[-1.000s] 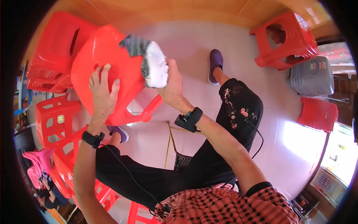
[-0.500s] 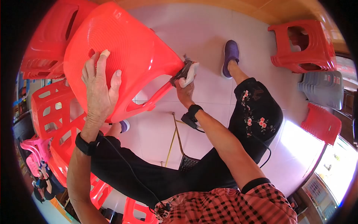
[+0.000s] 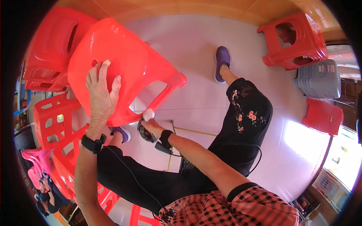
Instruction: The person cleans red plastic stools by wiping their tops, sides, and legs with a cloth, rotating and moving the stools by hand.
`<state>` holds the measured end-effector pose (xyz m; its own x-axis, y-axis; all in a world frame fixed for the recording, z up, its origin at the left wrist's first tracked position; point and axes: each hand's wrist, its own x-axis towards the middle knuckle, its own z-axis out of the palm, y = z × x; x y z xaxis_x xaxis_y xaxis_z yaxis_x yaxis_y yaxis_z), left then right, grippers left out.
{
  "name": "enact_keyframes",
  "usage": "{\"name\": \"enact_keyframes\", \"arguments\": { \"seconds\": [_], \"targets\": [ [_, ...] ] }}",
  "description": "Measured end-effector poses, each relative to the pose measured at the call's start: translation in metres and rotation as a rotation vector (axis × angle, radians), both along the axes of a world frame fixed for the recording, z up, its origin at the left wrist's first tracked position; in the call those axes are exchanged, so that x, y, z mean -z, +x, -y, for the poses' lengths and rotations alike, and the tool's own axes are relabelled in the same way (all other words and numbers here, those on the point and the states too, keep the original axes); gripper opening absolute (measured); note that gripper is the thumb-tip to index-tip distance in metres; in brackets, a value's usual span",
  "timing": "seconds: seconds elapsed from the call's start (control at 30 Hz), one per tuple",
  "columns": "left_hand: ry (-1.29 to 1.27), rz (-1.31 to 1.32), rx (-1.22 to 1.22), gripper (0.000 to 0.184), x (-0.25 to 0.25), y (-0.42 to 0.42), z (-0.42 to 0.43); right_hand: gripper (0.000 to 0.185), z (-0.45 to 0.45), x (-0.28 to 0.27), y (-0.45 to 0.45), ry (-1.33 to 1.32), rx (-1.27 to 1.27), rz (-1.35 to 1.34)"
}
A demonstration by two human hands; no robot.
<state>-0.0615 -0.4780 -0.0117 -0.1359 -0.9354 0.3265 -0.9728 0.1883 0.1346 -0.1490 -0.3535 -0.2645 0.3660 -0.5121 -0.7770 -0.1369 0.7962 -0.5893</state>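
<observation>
A red plastic stool (image 3: 124, 52) is tilted on its side, its ringed seat turned toward my left. My left hand (image 3: 102, 92) lies against that seat with the fingers spread, the fingertips close to the small hole in its middle. A crumpled rag (image 3: 146, 132), dark with a whitish part, is bunched in my right hand (image 3: 152, 127). That hand is at the stool's near lower leg, where the rag's white part appears to touch the red plastic. Each wrist wears a black band with a cable.
Stacked red stools (image 3: 56, 45) stand at the left, with more red stools (image 3: 56, 116) below them. At the right are another red stack (image 3: 296, 41), grey stools (image 3: 320, 79) and a red stack (image 3: 322, 116). A folded frame (image 3: 194, 131) lies between my legs. Another person (image 3: 51, 194) is at far left.
My right hand and the rag have moved left and toward me, from the far leg's end to the near leg. My left hand stays on the seat. The view has shifted slightly.
</observation>
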Motion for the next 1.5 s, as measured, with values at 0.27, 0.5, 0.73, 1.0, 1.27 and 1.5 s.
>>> {"name": "enact_keyframes", "arguments": {
  "seconds": [0.27, 0.5, 0.73, 1.0, 1.27, 1.5],
  "targets": [
    [-0.013, -0.051, 0.015, 0.048, -0.002, 0.002, 0.001, 0.030, 0.054, 0.012, -0.061, -0.025, 0.354, 0.162],
    [-0.017, -0.033, -0.003, 0.046, 0.005, 0.005, 0.013, 0.020, 0.173, -0.056, -0.131, -0.156, 0.812, 0.083],
    [0.027, 0.018, -0.064, 0.046, 0.012, 0.011, 0.016, 0.027, 0.191, -0.163, -0.108, -0.869, 0.715, 0.063],
    [0.024, 0.029, -0.045, 0.047, 0.013, 0.013, 0.016, 0.033, 0.176, -0.089, -0.105, -0.935, 0.638, -0.055],
    [0.062, 0.007, -0.047, 0.045, -0.007, -0.004, 0.014, 0.031, 0.177, 0.009, -0.107, -0.884, 0.694, -0.384],
    [0.121, 0.044, -0.048, 0.044, -0.009, -0.003, 0.016, 0.040, 0.216, 0.061, -0.138, -0.769, 0.480, -0.297]
  ]
}}
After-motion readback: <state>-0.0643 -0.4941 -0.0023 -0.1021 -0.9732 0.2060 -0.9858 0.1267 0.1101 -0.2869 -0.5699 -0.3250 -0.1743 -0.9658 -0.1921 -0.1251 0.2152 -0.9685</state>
